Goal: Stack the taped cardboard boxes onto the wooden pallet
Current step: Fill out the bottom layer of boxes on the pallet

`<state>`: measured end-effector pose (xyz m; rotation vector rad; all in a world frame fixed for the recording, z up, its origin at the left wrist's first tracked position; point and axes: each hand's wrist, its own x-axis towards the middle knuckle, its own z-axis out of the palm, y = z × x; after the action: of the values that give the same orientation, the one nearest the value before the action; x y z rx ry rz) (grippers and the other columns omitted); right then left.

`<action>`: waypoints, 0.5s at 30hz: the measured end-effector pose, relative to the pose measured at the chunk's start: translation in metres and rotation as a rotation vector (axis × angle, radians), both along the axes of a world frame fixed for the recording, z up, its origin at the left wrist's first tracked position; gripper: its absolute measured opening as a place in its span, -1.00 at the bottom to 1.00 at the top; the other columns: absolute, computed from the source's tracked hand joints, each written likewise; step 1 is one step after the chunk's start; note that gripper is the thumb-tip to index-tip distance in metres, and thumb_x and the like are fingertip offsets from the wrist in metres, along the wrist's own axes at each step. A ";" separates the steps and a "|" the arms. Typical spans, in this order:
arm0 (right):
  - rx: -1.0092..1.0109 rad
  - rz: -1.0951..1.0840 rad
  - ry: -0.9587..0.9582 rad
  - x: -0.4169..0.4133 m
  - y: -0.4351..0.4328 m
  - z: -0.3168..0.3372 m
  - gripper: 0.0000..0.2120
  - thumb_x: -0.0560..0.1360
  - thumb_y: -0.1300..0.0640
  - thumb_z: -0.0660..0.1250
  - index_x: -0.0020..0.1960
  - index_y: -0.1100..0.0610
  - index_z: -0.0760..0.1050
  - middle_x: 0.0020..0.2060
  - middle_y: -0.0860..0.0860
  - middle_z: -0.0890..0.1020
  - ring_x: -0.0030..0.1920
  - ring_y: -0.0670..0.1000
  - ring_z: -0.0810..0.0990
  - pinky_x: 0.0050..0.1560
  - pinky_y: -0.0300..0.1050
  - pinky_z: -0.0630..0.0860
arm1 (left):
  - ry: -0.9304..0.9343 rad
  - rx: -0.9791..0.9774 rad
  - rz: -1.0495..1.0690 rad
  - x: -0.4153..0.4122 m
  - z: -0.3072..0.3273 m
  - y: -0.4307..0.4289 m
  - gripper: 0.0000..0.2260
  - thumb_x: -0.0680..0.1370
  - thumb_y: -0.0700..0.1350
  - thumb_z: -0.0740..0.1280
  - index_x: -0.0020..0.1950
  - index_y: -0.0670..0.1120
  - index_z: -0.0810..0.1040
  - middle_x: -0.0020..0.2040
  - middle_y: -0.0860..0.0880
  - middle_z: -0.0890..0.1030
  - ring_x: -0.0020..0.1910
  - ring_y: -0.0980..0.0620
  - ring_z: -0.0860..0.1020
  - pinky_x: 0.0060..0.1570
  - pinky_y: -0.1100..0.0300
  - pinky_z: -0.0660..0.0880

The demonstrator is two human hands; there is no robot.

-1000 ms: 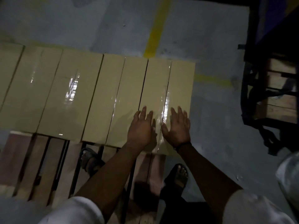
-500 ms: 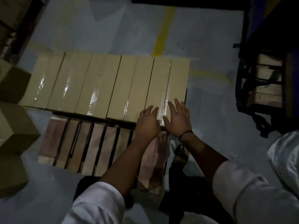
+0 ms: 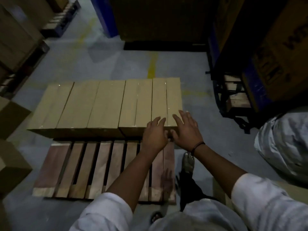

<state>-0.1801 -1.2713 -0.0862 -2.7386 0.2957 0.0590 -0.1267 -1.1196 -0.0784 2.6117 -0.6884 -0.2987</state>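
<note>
- Boxes first: the taped cardboard boxes (image 3: 106,104) lie side by side in one flat row across the far half of the wooden pallet (image 3: 100,165). Their long sides touch, probably so the row locks together and leaves the near half free for a second row.
- The left hand (image 3: 155,135) and right hand (image 3: 187,130) sit close together at the near end of the end box (image 3: 173,97), the one at the right of the row.
- The fingers (image 3: 177,118) of both hands are spread and nearly straight, laid over the box's near top edge. They grip nothing, which looks like a push or a squaring-up against the neighbouring box, not a lift.
- The thumbs drop toward the shadowed front face, but the light is too dim to show whether they touch it.
- The cardboard is plain, matt tan with crisp, sharp edges. A glossy strip of clear tape runs lengthwise down the lids and catches small glints.
- The pallet is made of rough reddish planks with dark gaps between them and paler cut ends nearest the camera.
- The right wrist wears a thin dark wristband (image 3: 198,145).
- Loose cartons (image 3: 11,117) wait on the grey floor (image 3: 116,64) to the left, just beside the pallet and presumably next to go on. A worn yellow line (image 3: 152,65) marks the floor beyond the row.
</note>
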 end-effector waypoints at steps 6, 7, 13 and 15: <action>0.000 0.007 -0.041 -0.070 0.080 0.027 -0.35 0.57 -0.08 0.30 0.59 0.06 0.19 0.60 0.14 0.14 0.58 0.24 0.10 0.50 0.26 0.21 | -0.056 0.037 -0.013 -0.059 0.025 0.079 -0.49 0.63 -0.06 0.29 0.57 -0.02 0.30 0.55 -0.07 0.34 0.44 -0.13 0.35 0.38 -0.02 0.39; 0.008 -0.009 -0.051 -0.081 0.085 0.033 -0.35 0.56 -0.08 0.30 0.58 0.06 0.20 0.59 0.14 0.15 0.57 0.25 0.11 0.49 0.26 0.22 | -0.054 0.039 -0.017 -0.066 0.029 0.084 -0.49 0.63 -0.06 0.30 0.58 -0.02 0.30 0.54 -0.07 0.34 0.44 -0.12 0.36 0.37 -0.01 0.40; -0.040 -0.073 -0.105 -0.130 0.077 0.066 -0.35 0.57 -0.08 0.29 0.59 0.06 0.18 0.60 0.14 0.11 0.58 0.23 0.09 0.47 0.27 0.26 | -0.087 -0.011 -0.081 -0.100 0.050 0.078 -0.48 0.64 -0.03 0.29 0.59 0.00 0.28 0.55 -0.05 0.33 0.44 -0.10 0.36 0.39 -0.02 0.40; -0.057 -0.117 -0.113 -0.145 0.067 0.077 -0.35 0.59 -0.08 0.27 0.60 0.06 0.14 0.61 0.14 0.08 0.59 0.22 0.06 0.48 0.24 0.23 | -0.097 -0.048 -0.109 -0.110 0.058 0.068 -0.48 0.63 -0.04 0.31 0.59 0.00 0.29 0.54 -0.05 0.35 0.42 -0.11 0.38 0.37 -0.01 0.40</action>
<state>-0.3248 -1.2038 -0.0091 -2.7618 0.4305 -0.1371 -0.2370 -1.0513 -0.0208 2.5618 -0.8628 -0.1861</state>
